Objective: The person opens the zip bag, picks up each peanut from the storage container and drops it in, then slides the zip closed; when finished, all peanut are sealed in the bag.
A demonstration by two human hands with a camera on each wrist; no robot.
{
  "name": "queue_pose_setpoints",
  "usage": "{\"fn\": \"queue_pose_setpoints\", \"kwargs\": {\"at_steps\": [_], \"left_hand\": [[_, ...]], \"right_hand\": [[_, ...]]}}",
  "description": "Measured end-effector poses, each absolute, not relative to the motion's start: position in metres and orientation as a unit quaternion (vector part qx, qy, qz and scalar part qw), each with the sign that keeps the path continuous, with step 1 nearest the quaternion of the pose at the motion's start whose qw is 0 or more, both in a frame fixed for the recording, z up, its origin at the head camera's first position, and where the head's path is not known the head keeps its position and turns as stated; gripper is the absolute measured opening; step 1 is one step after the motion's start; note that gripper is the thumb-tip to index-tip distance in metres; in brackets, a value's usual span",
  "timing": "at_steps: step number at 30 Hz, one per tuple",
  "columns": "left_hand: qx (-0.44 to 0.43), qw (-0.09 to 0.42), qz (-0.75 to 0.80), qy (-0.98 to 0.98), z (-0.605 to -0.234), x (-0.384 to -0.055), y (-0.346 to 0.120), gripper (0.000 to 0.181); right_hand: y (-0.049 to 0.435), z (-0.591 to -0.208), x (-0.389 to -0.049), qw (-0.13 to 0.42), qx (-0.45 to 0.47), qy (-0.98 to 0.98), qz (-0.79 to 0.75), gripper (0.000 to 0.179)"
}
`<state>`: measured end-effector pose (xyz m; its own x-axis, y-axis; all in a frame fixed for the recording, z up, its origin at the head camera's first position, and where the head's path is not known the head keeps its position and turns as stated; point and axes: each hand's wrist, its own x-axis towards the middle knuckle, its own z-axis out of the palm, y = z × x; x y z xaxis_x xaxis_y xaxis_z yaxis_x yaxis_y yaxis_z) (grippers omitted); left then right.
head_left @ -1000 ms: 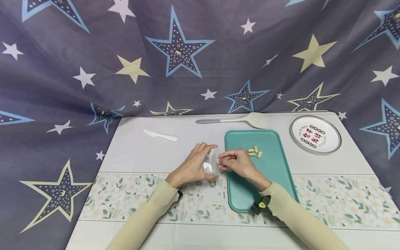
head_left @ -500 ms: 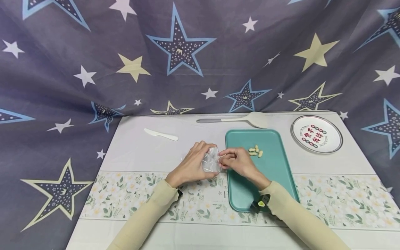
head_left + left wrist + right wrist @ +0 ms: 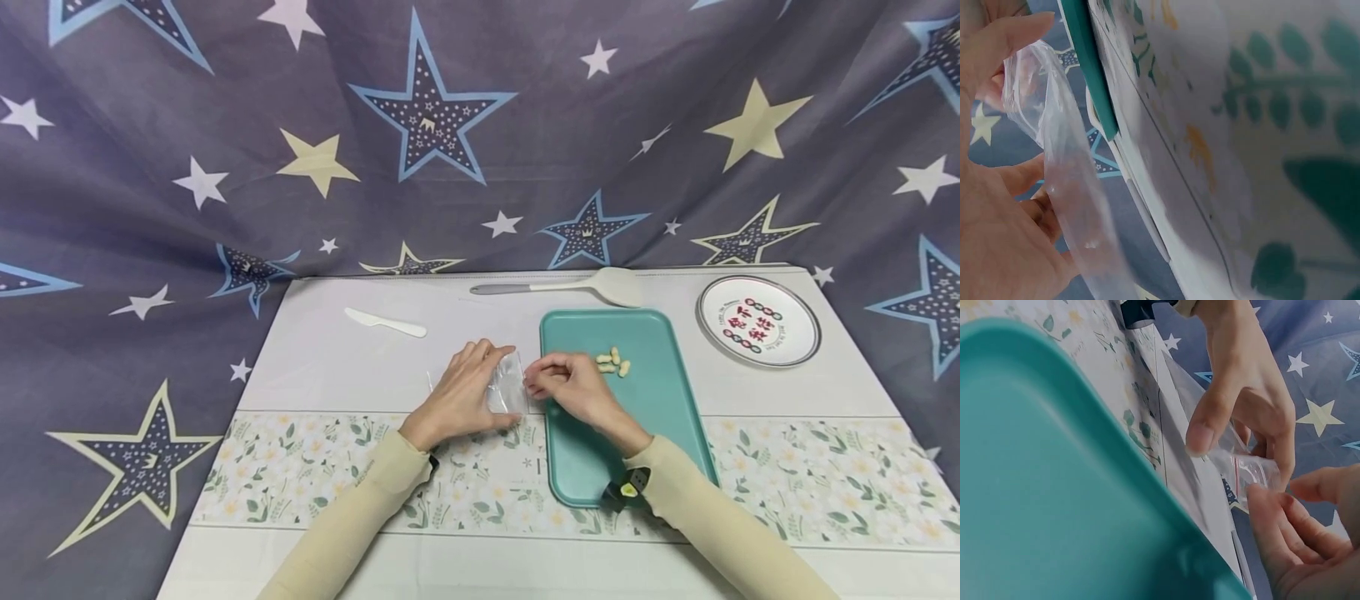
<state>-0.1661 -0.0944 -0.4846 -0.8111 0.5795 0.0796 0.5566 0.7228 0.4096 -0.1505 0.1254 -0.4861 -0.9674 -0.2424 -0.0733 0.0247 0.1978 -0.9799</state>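
Observation:
My left hand [image 3: 461,396] holds a small clear zip-lock bag [image 3: 507,386] between thumb and fingers, its mouth toward the right. In the right wrist view the bag [image 3: 1252,474] shows a red line along its zip, and the left wrist view shows its long film [image 3: 1075,169] hanging past the palm. My right hand [image 3: 577,392] is at the bag's mouth with curled fingers, the thumb tip against the plastic and the index finger lifted apart. Just beyond that hand, several unshelled peanuts [image 3: 615,362] lie on a teal tray [image 3: 637,454].
A white plastic knife [image 3: 386,322] lies at the back left. Behind the tray is a cream spatula [image 3: 617,287] with a grey handle. A white plate [image 3: 798,329] with red lettering stands at the right. A starry curtain [image 3: 540,125] borders the table's back.
The bag has shifted slightly in my left hand and its film has changed shape. My right index finger has lifted a little from the bag's edge. The peanuts and tray stay put.

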Motion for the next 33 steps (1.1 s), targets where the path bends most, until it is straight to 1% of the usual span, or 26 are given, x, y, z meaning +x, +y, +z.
{"fn": "queue_pose_setpoints", "kwargs": {"at_steps": [11,20,33], "left_hand": [[0.308,0.030,0.230,0.923,-0.4879,-0.1629,-0.0907,0.110],[0.304,0.037,0.267,0.914,-0.4889,-0.1651,-0.0961,0.103],[0.312,0.022,0.254,0.915,-0.4869,-0.1668,-0.0984,0.104]], "right_hand": [[0.1184,-0.4889,-0.1477,0.110,-0.078,0.776,-0.616,0.012],[0.1220,-0.4874,-0.1513,0.140,-0.066,0.726,-0.671,0.020],[0.1283,-0.4829,-0.1531,0.134,-0.070,0.718,-0.679,0.023]]}}
